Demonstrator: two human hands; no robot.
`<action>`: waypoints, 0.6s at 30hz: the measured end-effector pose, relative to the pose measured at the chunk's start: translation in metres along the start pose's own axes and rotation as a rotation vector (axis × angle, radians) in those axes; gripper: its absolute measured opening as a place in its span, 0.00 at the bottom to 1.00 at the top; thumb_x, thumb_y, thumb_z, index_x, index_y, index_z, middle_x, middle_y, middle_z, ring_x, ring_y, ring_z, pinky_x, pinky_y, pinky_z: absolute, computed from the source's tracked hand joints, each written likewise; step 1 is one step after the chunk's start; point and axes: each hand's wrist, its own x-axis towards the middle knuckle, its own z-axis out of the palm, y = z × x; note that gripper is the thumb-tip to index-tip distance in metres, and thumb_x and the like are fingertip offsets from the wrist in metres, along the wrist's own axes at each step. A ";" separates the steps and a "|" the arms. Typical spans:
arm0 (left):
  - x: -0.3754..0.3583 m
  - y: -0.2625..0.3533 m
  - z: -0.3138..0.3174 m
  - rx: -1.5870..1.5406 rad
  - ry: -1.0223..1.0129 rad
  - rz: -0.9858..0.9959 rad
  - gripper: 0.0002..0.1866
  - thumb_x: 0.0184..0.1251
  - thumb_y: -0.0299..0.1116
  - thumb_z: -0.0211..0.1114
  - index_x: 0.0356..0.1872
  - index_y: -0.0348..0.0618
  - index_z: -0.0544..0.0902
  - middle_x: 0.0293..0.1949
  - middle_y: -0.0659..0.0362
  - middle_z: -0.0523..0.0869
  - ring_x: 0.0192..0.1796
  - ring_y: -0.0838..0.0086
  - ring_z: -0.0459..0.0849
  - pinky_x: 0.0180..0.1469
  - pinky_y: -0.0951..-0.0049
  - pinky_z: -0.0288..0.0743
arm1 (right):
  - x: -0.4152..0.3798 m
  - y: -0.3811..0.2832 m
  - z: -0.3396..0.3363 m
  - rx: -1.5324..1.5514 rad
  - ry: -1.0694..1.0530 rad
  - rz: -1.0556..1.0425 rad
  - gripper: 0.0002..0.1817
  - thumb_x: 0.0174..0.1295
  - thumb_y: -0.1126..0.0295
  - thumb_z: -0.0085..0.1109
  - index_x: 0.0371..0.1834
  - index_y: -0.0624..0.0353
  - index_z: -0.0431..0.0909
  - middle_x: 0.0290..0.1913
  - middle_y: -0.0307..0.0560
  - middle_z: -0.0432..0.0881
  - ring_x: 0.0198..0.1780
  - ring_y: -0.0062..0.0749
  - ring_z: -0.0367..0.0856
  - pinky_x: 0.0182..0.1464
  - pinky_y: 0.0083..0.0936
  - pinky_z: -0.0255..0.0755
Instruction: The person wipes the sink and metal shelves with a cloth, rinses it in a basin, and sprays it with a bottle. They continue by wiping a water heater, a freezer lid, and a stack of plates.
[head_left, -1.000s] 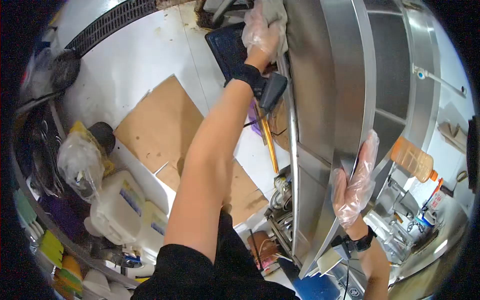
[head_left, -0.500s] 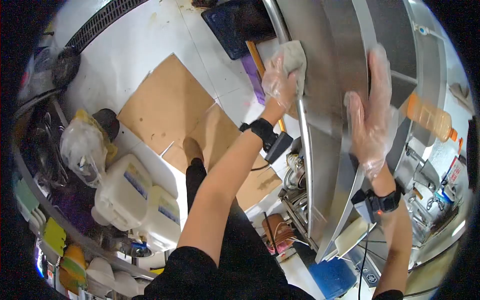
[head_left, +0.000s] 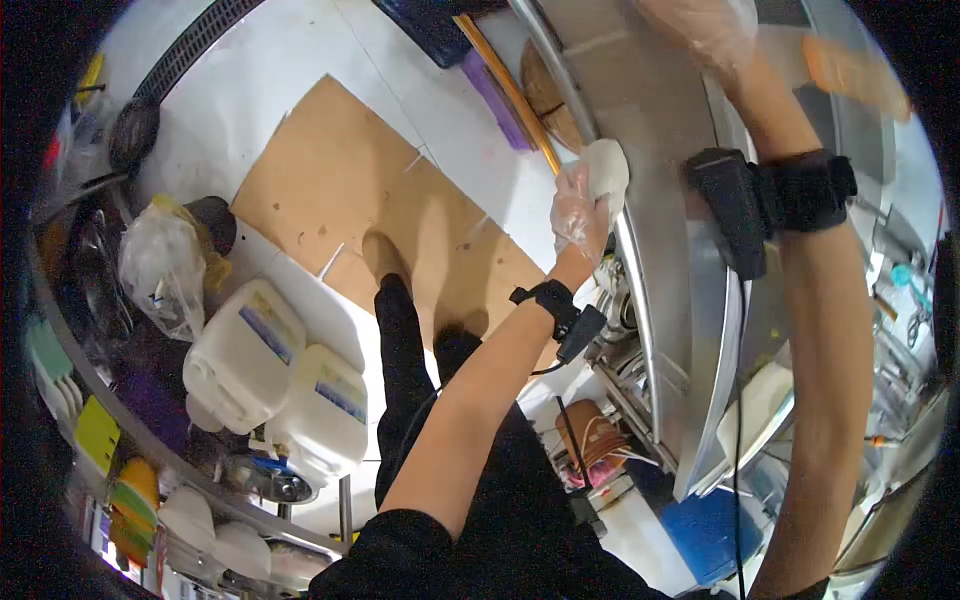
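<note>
My left hand (head_left: 580, 217), in a clear plastic glove, is closed on a pale cloth (head_left: 607, 170). The cloth lies against the tubular metal rail (head_left: 640, 300) along the edge of a stainless steel counter (head_left: 665, 140). At the top edge of the view is my right hand (head_left: 712, 28), also gloved, over the steel surface. Its fingers are blurred and partly cut off, so their pose is hidden. To its right an orange bottle (head_left: 855, 75) shows as a blur.
Flattened cardboard (head_left: 330, 180) covers part of the white floor beneath me. Two white jugs (head_left: 245, 350) and a tied plastic bag (head_left: 165, 265) stand at the left. A wooden stick (head_left: 505, 85) leans near the rail. A blue bin (head_left: 705, 540) is at lower right.
My left hand and the cloth have shifted down along the rail in the view. My right hand, spread open before, has moved up to the view's top edge. The camera view has shifted too.
</note>
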 end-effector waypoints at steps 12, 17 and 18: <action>-0.199 -0.027 0.086 0.342 -0.462 0.180 0.29 0.59 0.33 0.64 0.62 0.48 0.67 0.62 0.45 0.66 0.53 0.54 0.77 0.53 0.62 0.75 | -0.412 -0.144 -0.092 0.303 -0.024 0.843 0.17 0.69 0.69 0.49 0.57 0.64 0.74 0.56 0.55 0.77 0.59 0.42 0.74 0.61 0.38 0.66; -0.253 -0.018 0.086 0.096 -0.669 0.059 0.26 0.60 0.31 0.63 0.61 0.49 0.69 0.55 0.55 0.74 0.50 0.66 0.78 0.52 0.69 0.74 | -0.460 -0.180 -0.126 0.418 -0.187 1.116 0.16 0.65 0.69 0.50 0.54 0.62 0.75 0.51 0.55 0.80 0.57 0.48 0.77 0.59 0.33 0.68; -0.256 -0.016 0.083 0.177 -0.745 0.142 0.26 0.61 0.29 0.63 0.61 0.49 0.69 0.51 0.58 0.76 0.48 0.69 0.77 0.51 0.72 0.73 | -0.471 -0.177 -0.130 0.353 -0.242 1.165 0.16 0.65 0.71 0.50 0.54 0.62 0.75 0.52 0.55 0.80 0.56 0.46 0.78 0.58 0.32 0.69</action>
